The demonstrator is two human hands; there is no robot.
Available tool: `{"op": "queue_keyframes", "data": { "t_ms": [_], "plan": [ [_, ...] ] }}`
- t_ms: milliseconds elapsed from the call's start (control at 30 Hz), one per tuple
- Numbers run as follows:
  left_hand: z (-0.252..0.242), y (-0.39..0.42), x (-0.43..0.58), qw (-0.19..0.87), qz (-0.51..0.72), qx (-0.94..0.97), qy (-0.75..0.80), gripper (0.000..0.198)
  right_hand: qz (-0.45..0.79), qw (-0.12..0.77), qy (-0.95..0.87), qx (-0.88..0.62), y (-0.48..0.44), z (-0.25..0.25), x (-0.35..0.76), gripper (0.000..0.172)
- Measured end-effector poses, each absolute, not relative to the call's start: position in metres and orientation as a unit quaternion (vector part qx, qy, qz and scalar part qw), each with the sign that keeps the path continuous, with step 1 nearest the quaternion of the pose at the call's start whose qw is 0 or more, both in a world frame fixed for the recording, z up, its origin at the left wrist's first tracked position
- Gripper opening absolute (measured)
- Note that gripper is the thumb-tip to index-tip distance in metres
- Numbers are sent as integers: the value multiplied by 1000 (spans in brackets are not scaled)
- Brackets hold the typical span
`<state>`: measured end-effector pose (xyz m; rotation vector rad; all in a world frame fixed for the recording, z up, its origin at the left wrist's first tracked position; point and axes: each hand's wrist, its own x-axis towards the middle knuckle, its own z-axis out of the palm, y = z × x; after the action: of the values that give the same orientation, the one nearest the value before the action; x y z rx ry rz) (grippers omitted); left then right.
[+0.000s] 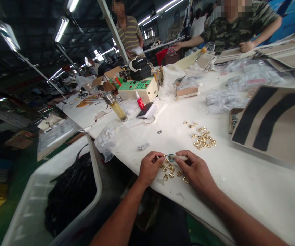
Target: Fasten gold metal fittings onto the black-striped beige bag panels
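Note:
My left hand (150,167) is closed in a pinch at the table's front edge, with a small gold metal fitting (164,156) at its fingertips. My right hand (196,167) grips a thin screwdriver-like tool with a pale handle (182,157). Its dark shaft points left, towards the fitting. By the shaft is a small teal ring-shaped thing (171,160), its kind unclear. Below and between my hands lie several loose gold fittings (171,169). A larger pile of gold fittings (204,140) is spread farther back on the white table (240,191).
A brown panel with black strips (273,119) stands tilted at right, by a small box (233,119). Farther back are a bottle (116,108), a red glue bottle (139,101), a notebook (147,111) and a machine (138,89). A white bin (97,171) sits left. Co-workers are beyond.

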<state>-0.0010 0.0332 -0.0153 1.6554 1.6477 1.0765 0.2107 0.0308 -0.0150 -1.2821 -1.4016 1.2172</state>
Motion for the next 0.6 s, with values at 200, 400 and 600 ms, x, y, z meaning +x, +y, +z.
{"op": "queue_keyframes", "data": {
  "t_ms": [200, 400, 600],
  "plan": [
    [-19, 32, 1, 227, 417, 661, 581, 10, 444, 417, -596, -524, 31, -9, 212, 37],
    [-21, 27, 6, 145, 403, 713, 556, 15, 394, 359, -623, -572, 37, -13, 219, 48],
    [-19, 28, 5, 144, 408, 696, 573, 12, 409, 427, -628, -506, 39, -17, 220, 29]
  ]
}}
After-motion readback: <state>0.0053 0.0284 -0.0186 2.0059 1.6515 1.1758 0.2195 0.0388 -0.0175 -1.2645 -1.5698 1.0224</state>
